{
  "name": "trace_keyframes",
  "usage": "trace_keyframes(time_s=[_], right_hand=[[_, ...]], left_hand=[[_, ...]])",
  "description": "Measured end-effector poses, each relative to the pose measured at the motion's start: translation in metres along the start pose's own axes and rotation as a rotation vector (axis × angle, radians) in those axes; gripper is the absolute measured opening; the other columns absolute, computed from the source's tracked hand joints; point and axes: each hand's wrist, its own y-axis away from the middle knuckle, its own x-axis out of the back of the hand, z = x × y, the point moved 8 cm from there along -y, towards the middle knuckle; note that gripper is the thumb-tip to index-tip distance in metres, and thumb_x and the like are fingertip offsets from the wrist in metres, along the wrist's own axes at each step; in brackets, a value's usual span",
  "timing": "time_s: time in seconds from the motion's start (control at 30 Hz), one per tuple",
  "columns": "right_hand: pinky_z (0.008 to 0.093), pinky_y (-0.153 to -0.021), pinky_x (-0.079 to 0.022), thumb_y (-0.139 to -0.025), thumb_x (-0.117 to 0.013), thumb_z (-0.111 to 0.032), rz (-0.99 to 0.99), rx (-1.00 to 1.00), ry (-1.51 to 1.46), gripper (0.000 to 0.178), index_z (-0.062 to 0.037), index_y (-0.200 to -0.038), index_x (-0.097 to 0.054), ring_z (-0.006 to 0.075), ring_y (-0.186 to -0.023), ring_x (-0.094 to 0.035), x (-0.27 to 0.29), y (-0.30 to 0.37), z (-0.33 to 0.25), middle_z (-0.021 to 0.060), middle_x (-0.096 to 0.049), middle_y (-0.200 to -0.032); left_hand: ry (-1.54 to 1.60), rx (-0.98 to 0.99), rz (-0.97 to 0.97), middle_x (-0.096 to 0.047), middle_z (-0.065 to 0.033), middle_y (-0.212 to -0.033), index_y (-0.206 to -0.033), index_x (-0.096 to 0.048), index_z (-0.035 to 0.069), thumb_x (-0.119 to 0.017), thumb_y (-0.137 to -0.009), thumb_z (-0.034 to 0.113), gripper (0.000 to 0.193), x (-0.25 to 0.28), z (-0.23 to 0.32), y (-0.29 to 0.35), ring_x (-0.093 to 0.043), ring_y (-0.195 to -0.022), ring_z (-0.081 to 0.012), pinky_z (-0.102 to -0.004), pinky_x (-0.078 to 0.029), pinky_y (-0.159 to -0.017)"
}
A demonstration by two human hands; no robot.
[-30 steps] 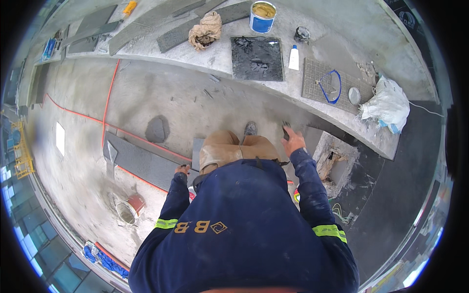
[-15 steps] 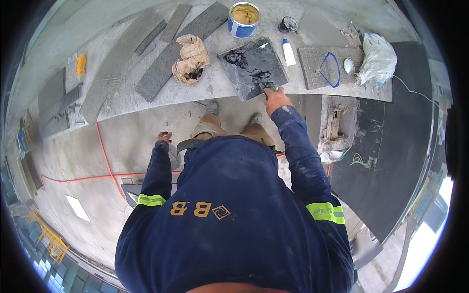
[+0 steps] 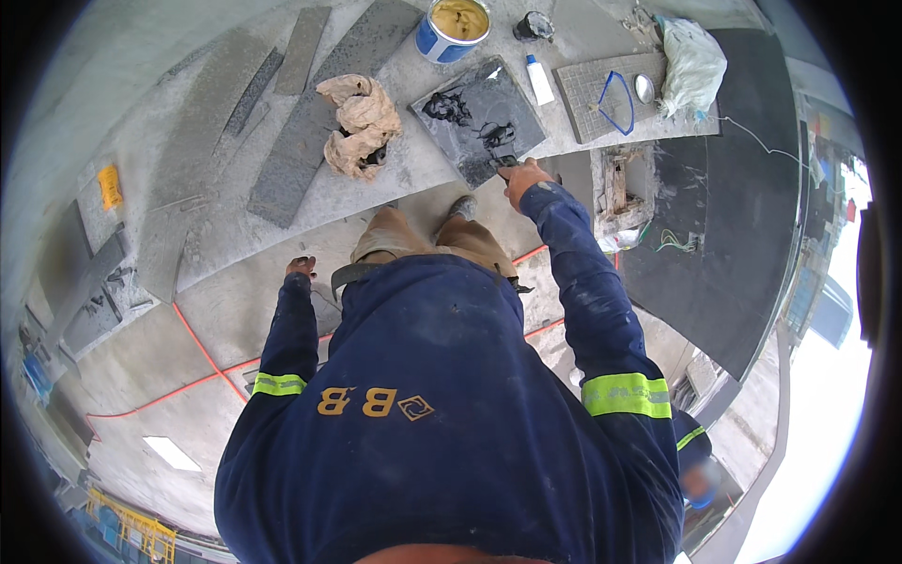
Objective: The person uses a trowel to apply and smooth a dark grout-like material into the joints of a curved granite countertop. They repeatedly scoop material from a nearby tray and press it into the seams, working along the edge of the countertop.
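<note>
My right hand (image 3: 527, 181) is closed around a small dark putty knife (image 3: 505, 163), which is low against the near right edge of a dark square slab (image 3: 526, 117). Thick black paste (image 3: 448, 107) lies on that slab in two smeared patches, one near its far left side and one closer to the knife. My left hand (image 3: 301, 268) hangs low on the left, off the bench, with dark-stained fingers loosely apart. Nothing shows in it. Left of the slab sits crumpled brown paper (image 3: 362, 122). Beyond it stands an open blue and white tin (image 3: 453, 33) of yellowish paste.
Right of the slab are a white tube (image 3: 539, 81), a small black pot (image 3: 534, 26), and a textured tile (image 3: 583, 99) bearing a blue loop and round lid. A white sack (image 3: 693, 66) sits beyond. Orange cable (image 3: 202, 338) crosses the floor. A co-worker (image 3: 693, 451) is at lower right.
The whole view has shifted and turned slightly, moving the bench items left and up. My right hand stays at the slab's near edge with the knife. A co-worker has appeared at lower right.
</note>
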Motion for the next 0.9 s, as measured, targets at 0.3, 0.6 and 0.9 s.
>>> trace_keyframes(time_s=[0.3,0.6,0.9], right_hand=[[0.0378,-0.07,-0.051,-0.092,-0.058,-0.024,0.219,0.119,-0.828,0.048,-0.0114,-0.136,-0.047,0.0245,-0.079,-0.063,0.025,0.078,0.055,0.0171,-0.062,-0.119],[0.0277,-0.042,-0.039,-0.091,-0.062,-0.026,0.454,0.664,-2.244,0.077,-0.018,-0.152,-0.015,0.0167,-0.048,-0.051,0.029,0.203,0.091,0.0348,-0.043,-0.132],[0.0261,-0.043,-0.039,-0.091,-0.065,-0.029,1.046,0.832,-2.33,0.068,-0.0213,-0.146,-0.027,0.0156,-0.053,-0.05,-0.049,0.316,0.183,0.026,-0.046,-0.13]], left_hand=[[0.005,0.101,-0.064,-0.062,-0.0141,-0.114,-0.127,-0.051,0.005,-0.067,-0.084,0.036,0.055,0.011,-0.025,-0.013,-0.065,-0.092,-0.0288,-0.0441,-0.052,-0.068],[-0.144,0.137,-0.138,-0.063,-0.0124,-0.097,-0.108,-0.06,0.002,-0.059,-0.088,0.037,0.04,-0.049,-0.021,-0.005,-0.067,-0.077,-0.0292,-0.0418,-0.05,-0.053],[-0.464,-0.017,-0.332,-0.06,-0.0076,-0.076,-0.093,-0.062,0.004,-0.06,-0.089,0.03,0.027,-0.196,0.051,-0.016,-0.057,-0.06,-0.0216,-0.039,-0.048,-0.051]])
